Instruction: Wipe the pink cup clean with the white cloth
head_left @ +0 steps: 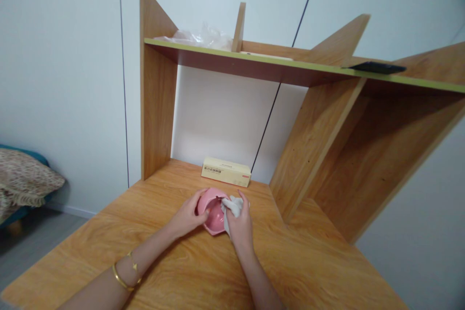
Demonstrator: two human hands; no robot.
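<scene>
A glossy pink bowl-like container (215,222) is tilted so that its hollow inside faces me, just above or on the wooden desk. My left hand (191,214) grips it by the left wall, with the thumb over the rim. In my right hand (240,223) is a crumpled white cloth (233,207), pressed at the container's right rim. Part of the fingers is hidden by the cloth. I cannot tell whether the container's underside touches the desk.
A cream-coloured long box (225,172) with printed lettering lies behind my hands on the desk (174,261). Above stands a wooden shelf (232,64) holding a clear plastic bag (203,37) and a flat black object (378,67). At far left is a seat with a woven cover (27,179).
</scene>
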